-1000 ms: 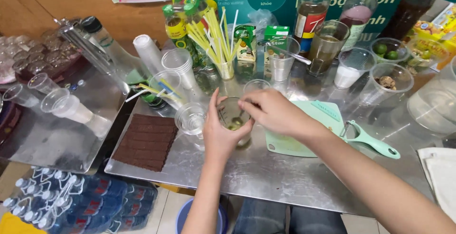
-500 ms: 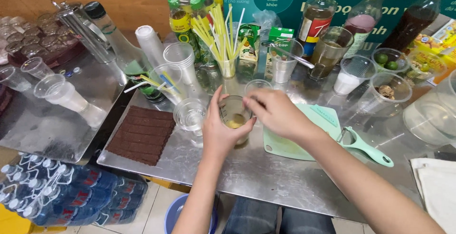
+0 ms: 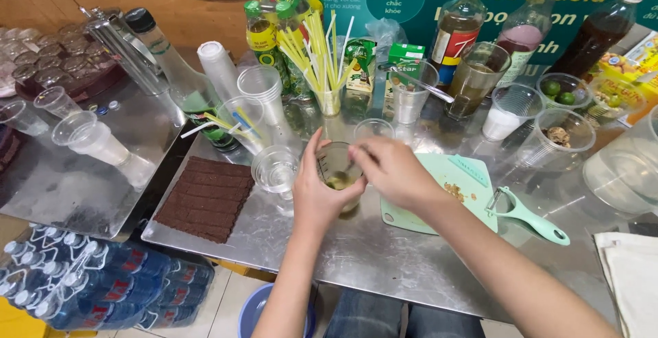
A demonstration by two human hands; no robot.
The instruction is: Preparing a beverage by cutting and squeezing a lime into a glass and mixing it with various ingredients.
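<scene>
My left hand [image 3: 317, 197] is wrapped around a clear plastic cup [image 3: 340, 173] that stands on the steel counter [image 3: 384, 262]. At the bottom of the cup lies a little yellow-green liquid or pulp. My right hand [image 3: 396, 170] hovers at the cup's mouth with its fingers curled and pinched together over the rim. Whatever those fingers hold is hidden from me. A mint-green cutting board [image 3: 469, 197] with a few brown crumbs lies just right of the cup, under my right wrist.
A mint peeler [image 3: 528, 218] lies right of the board. An empty clear cup [image 3: 275, 170] and a brown ridged mat [image 3: 205, 197] sit to the left. Yellow straws [image 3: 322, 50], bottles and cups crowd the back. Water bottle packs [image 3: 103, 290] stand on the floor.
Both hands stay at the cup. My right hand's fingers have shifted slightly over the rim, and the view has moved a little.
</scene>
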